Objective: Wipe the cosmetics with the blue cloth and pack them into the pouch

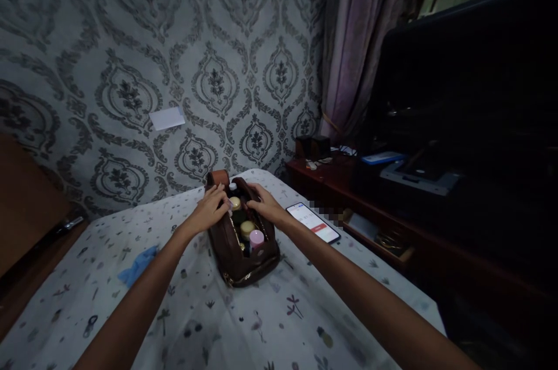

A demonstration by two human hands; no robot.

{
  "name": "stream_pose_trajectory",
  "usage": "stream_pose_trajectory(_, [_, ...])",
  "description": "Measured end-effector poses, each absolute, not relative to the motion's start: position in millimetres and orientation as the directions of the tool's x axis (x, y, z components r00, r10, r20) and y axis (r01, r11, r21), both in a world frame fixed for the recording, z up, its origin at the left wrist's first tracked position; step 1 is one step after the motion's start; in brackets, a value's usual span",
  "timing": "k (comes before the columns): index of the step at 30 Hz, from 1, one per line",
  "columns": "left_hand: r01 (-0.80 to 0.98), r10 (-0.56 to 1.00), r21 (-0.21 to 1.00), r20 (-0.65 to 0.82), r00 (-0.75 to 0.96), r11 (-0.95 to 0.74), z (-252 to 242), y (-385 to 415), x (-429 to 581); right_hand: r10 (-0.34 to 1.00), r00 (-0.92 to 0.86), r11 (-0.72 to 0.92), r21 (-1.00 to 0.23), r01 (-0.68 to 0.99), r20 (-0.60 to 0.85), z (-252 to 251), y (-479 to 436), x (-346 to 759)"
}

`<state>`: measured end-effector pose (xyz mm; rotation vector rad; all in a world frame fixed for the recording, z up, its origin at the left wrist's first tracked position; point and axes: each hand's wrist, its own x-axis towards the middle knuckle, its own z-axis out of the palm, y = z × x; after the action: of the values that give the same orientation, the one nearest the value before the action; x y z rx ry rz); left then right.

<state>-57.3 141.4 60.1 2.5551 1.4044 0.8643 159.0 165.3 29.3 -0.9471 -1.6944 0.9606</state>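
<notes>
One left hand [213,206] curled over the left side of an open brown leather zip bag [220,249], mid-scene on white printed cloth [226,326]; right hand [267,207], thumb apart, at its right. Couldn't tell grips. Step seemed holding it open; next move likely called for a wide mouth.

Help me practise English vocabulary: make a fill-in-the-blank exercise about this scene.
The bag touched by the left hand and right hand is coloured ____.
From the person's view, the phone lies to the ____ of the bag.
The crumpled cloth left of the bag is coloured ____.

Missing words: brown; right; blue.
</notes>
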Motion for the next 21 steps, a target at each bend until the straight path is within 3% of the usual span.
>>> stream_pose_trajectory(11, [0.738, 0.827, 0.403, 0.412, 0.382, -0.542, 50.7, 148.8, -55.8, 0.897, -0.271, 0.401, -0.900, 0.169, 0.349, 24.1, 170.5, 156.0])
stream_pose_trajectory(21, [0.624, 0.822, 0.550, 0.477, 0.310, -0.555, 54.7, 142.2, -57.7, 0.885, -0.270, 0.412, -0.908, 0.079, 0.379, 20.1, 188.7, 158.9])
